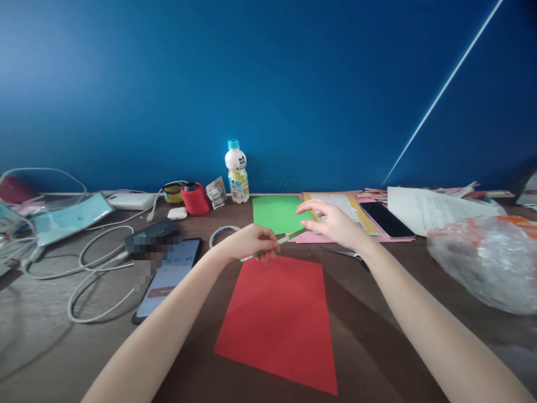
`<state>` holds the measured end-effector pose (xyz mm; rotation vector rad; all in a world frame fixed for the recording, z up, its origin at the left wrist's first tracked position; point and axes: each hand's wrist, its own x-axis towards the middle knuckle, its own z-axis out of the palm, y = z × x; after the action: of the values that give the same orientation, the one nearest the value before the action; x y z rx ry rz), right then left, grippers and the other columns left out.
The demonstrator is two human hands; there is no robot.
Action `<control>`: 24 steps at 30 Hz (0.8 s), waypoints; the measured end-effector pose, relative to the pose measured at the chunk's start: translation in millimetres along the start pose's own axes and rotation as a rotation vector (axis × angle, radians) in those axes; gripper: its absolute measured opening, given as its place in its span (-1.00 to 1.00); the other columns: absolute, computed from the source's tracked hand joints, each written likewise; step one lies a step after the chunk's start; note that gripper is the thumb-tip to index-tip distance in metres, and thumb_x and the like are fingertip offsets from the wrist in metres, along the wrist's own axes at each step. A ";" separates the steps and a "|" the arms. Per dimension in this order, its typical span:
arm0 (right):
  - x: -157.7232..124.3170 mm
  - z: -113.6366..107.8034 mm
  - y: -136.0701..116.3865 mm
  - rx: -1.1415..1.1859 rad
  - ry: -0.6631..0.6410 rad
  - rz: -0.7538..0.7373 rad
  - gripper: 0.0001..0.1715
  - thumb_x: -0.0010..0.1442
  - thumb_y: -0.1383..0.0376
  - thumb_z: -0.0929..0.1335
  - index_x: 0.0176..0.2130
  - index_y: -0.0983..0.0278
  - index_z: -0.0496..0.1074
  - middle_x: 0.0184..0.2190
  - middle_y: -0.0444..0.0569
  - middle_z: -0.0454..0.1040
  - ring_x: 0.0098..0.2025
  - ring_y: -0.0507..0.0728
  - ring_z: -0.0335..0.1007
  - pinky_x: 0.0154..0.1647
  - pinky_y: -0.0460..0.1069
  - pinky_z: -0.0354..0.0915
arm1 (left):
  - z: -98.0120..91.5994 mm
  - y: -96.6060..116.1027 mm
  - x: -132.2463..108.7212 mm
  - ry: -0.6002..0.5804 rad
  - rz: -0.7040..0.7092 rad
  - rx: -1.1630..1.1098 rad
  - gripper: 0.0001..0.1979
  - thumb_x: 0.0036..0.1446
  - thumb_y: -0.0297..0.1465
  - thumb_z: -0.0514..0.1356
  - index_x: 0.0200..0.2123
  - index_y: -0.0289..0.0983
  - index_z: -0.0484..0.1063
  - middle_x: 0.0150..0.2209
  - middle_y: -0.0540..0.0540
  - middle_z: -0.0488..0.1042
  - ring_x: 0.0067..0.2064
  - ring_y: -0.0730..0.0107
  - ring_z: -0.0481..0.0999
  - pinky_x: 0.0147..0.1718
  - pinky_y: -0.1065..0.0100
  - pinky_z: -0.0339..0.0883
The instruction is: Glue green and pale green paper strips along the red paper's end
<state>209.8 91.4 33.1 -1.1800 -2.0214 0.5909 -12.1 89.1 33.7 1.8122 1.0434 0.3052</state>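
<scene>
My left hand (254, 242) is closed on a narrow green paper strip (289, 237) with a pale stretch along it. The strip slants up to the right, above the far edge of a red paper sheet (279, 324) lying flat. My right hand (329, 223) is near the strip's upper end, thumb and fingers apart. Whether a fingertip touches the strip I cannot tell. A green paper sheet (274, 212) lies behind the hands. Scissors (344, 253) rest on the table beside my right wrist, partly hidden by it.
On the left are a phone (184, 280) showing a timer, a black box (151, 238) and looped white cables (84, 268). A bottle (237, 173) stands by the blue wall. To the right lie a dark phone (386, 219), papers (436, 210) and crumpled clear plastic (482, 266).
</scene>
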 end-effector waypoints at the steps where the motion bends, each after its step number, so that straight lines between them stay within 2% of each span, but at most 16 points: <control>1: -0.5 4.8 -3.7 -0.025 -0.036 -0.051 -0.78 0.05 0.26 0.33 -0.23 0.18 0.42 -0.12 -0.06 0.40 -0.07 0.13 0.30 -0.10 0.06 0.23 | 1.4 1.5 -0.3 0.006 0.004 0.012 -0.78 0.02 -0.26 0.12 -0.42 -0.31 0.42 -0.47 -0.05 0.49 -0.49 0.50 0.43 -0.50 0.48 0.28; 5: -3.1 21.8 -12.2 -0.137 -0.196 -0.060 -0.91 0.04 0.31 0.34 -0.38 0.20 0.47 -0.33 -0.06 0.46 -0.23 0.13 0.36 -0.23 0.04 0.27 | 5.2 7.3 -2.2 0.000 0.046 0.060 -0.78 0.04 -0.26 0.11 -0.45 -0.30 0.40 -0.50 -0.02 0.48 -0.51 0.51 0.42 -0.52 0.49 0.26; 7: -3.6 25.4 -11.2 -0.181 -0.199 -0.057 -0.91 0.04 0.35 0.33 -0.44 0.22 0.46 -0.39 -0.06 0.46 -0.28 0.12 0.35 -0.27 0.04 0.26 | 4.6 8.0 -2.8 -0.027 0.039 0.068 -0.77 0.04 -0.24 0.10 -0.44 -0.30 0.40 -0.48 -0.03 0.49 -0.49 0.50 0.43 -0.51 0.49 0.28; 12: -3.3 25.3 -3.9 -0.207 -0.179 -0.101 -0.91 0.06 0.37 0.32 -0.44 0.23 0.43 -0.35 -0.05 0.44 -0.22 0.14 0.32 -0.19 0.07 0.24 | 1.1 4.4 -2.7 -0.076 -0.007 0.048 -0.77 0.06 -0.32 0.06 -0.36 -0.32 0.43 -0.36 -0.10 0.53 -0.44 0.48 0.45 -0.46 0.46 0.32; 14: -3.5 26.6 -3.6 -0.224 -0.121 -0.113 -0.94 0.06 0.36 0.33 -0.37 0.23 0.41 -0.28 -0.03 0.41 -0.18 0.15 0.30 -0.17 0.09 0.23 | 1.3 3.6 -2.4 -0.072 -0.005 0.042 -0.78 0.06 -0.34 0.05 -0.35 -0.32 0.44 -0.35 -0.10 0.54 -0.44 0.48 0.46 -0.45 0.46 0.32; 16: -4.2 29.6 -6.3 -0.246 0.019 -0.129 -0.88 0.06 0.36 0.33 -0.30 0.25 0.36 -0.23 0.01 0.36 -0.16 0.16 0.28 -0.16 0.09 0.22 | 2.5 3.1 -1.6 -0.037 -0.008 0.029 -0.78 0.07 -0.35 0.04 -0.35 -0.33 0.44 -0.36 -0.11 0.54 -0.45 0.48 0.47 -0.45 0.46 0.33; 18: -5.3 33.7 -11.4 -0.265 0.152 -0.146 -0.91 0.06 0.39 0.31 -0.33 0.26 0.33 -0.28 0.01 0.33 -0.20 0.14 0.27 -0.20 0.06 0.22 | 4.2 2.5 -0.2 0.028 -0.030 0.007 -0.79 0.07 -0.35 0.05 -0.38 -0.35 0.42 -0.38 -0.12 0.55 -0.46 0.48 0.47 -0.47 0.46 0.33; 19: -5.9 35.9 -14.3 -0.267 0.174 -0.147 -0.95 0.07 0.40 0.29 -0.37 0.27 0.32 -0.33 -0.01 0.33 -0.24 0.13 0.27 -0.23 0.03 0.22 | 5.1 2.0 0.7 0.062 -0.041 -0.002 -0.79 0.07 -0.35 0.05 -0.40 -0.35 0.41 -0.38 -0.13 0.55 -0.47 0.47 0.48 -0.48 0.46 0.33; 21: -7.1 40.4 -19.1 -0.242 0.127 -0.123 -0.91 0.09 0.41 0.27 -0.44 0.27 0.33 -0.41 -0.05 0.33 -0.34 0.08 0.27 -0.31 -0.02 0.21 | 6.9 0.6 2.6 0.119 -0.043 -0.008 -0.80 0.07 -0.34 0.06 -0.44 -0.34 0.38 -0.40 -0.12 0.55 -0.49 0.47 0.48 -0.50 0.46 0.33; 24: -8.2 46.2 -21.1 -0.177 -0.004 -0.042 -0.86 0.10 0.39 0.26 -0.40 0.28 0.41 -0.41 -0.07 0.38 -0.41 0.03 0.26 -0.39 -0.06 0.18 | 9.9 -1.3 4.7 0.159 -0.002 0.014 -0.81 0.06 -0.35 0.06 -0.47 -0.33 0.36 -0.42 -0.11 0.54 -0.48 0.44 0.49 -0.49 0.45 0.33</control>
<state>165.5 72.6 15.0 -1.2357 -2.1317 0.4001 -4.0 86.7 26.7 1.8225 1.1593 0.4481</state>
